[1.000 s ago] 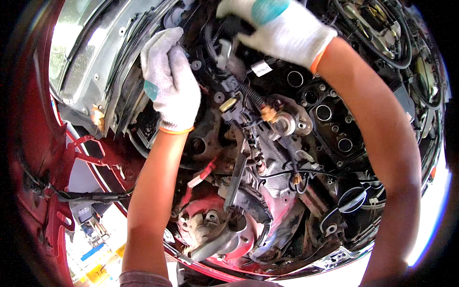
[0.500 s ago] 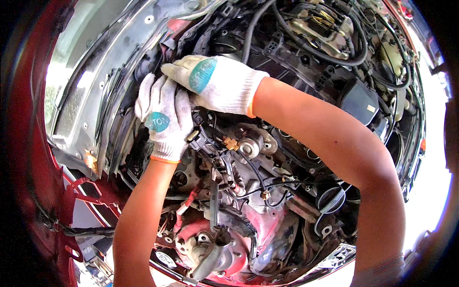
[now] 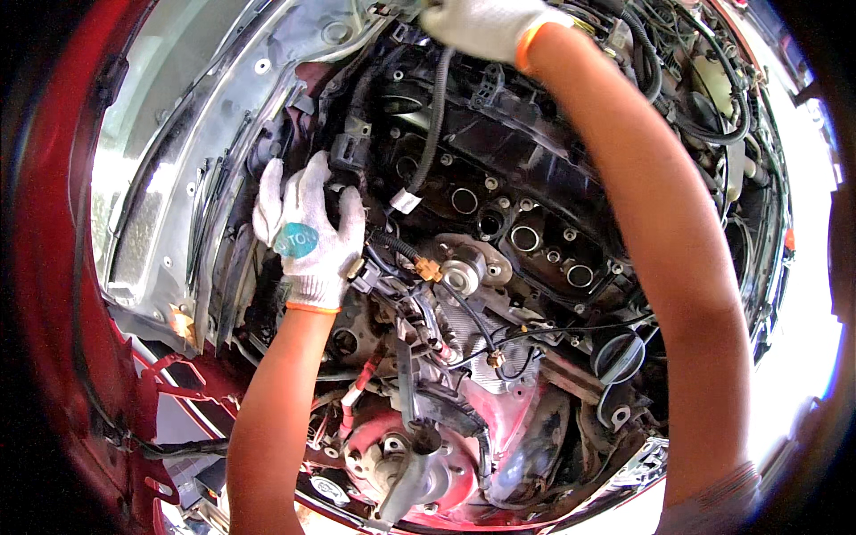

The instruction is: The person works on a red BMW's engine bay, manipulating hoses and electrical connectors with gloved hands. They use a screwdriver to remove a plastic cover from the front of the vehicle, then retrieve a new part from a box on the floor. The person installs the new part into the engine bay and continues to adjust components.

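I look down into an open engine bay. My left hand (image 3: 308, 232), in a white knit glove, lies flat with its fingers apart against the left side of the engine, its fingertips touching a black bracket (image 3: 349, 152). My right hand (image 3: 486, 22), also gloved, reaches across to the far top edge and is partly cut off by the frame. Its fingers are curled where a black ribbed cable (image 3: 435, 116) begins. That cable runs down to a white tag (image 3: 406, 201). The black engine cover (image 3: 526, 178), with several round holes, lies between my arms.
A grey body panel (image 3: 178, 178) and a red fender (image 3: 53, 267) border the left side. Wires with an orange connector (image 3: 432, 268) cross the middle. A black round cap (image 3: 619, 358) sits at lower right, and hoses (image 3: 713, 107) crowd the upper right.
My right hand has left its spot beside my left hand and stretched up to the far top of the bay. My left hand stays on the left side of the engine.
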The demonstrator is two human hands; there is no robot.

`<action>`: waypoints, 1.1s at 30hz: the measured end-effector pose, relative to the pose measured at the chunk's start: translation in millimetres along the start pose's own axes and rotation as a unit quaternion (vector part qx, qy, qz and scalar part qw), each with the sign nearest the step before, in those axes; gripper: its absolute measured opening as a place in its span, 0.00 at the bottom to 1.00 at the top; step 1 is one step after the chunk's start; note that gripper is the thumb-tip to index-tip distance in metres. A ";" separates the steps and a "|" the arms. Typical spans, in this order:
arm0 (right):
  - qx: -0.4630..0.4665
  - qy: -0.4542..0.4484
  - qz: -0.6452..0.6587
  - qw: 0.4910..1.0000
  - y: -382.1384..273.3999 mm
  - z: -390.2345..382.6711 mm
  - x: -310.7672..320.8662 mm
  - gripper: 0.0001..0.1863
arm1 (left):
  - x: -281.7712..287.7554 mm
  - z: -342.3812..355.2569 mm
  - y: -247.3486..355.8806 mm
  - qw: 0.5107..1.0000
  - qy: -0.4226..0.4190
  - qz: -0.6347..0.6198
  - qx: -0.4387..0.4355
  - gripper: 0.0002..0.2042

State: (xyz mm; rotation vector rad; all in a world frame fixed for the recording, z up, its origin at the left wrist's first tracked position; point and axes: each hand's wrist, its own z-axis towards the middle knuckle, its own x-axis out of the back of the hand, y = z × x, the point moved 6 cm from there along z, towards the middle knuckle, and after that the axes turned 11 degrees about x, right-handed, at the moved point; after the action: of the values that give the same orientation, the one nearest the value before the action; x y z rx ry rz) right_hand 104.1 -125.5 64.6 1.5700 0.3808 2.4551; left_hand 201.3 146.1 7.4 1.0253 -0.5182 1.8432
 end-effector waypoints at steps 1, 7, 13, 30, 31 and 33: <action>0.034 -0.165 -0.072 0.983 11.7 -6.2 -15.4 0.12 | -0.4 1.3 2.0 1.000 0.004 -0.003 -0.002 0.26; -0.044 -0.263 -0.048 0.963 15.9 -1.8 -61.5 0.13 | 0.5 0.0 3.2 1.000 -0.019 -0.014 0.011 0.29; -0.188 -0.097 -0.006 0.977 29.2 0.5 -88.7 0.13 | -1.3 -0.2 -1.4 0.999 -0.034 0.006 0.019 0.33; -0.261 -0.039 -0.032 0.964 34.7 -2.2 -85.0 0.12 | 10.0 22.9 1.2 0.974 -0.022 -0.205 0.096 0.12; -0.263 -0.035 -0.031 0.964 33.1 -1.3 -83.0 0.11 | 8.1 20.9 -2.9 0.973 -0.032 -0.212 0.088 0.14; -0.269 -0.030 -0.035 0.962 35.8 -2.6 -79.2 0.11 | -0.4 18.2 -8.2 0.967 -0.091 -0.204 0.127 0.16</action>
State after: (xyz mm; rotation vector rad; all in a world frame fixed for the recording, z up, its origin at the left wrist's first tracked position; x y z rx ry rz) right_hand 133.5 -183.9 7.3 1.3573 -0.2257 2.1929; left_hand 216.4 136.9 16.7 1.3699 -0.1574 1.4787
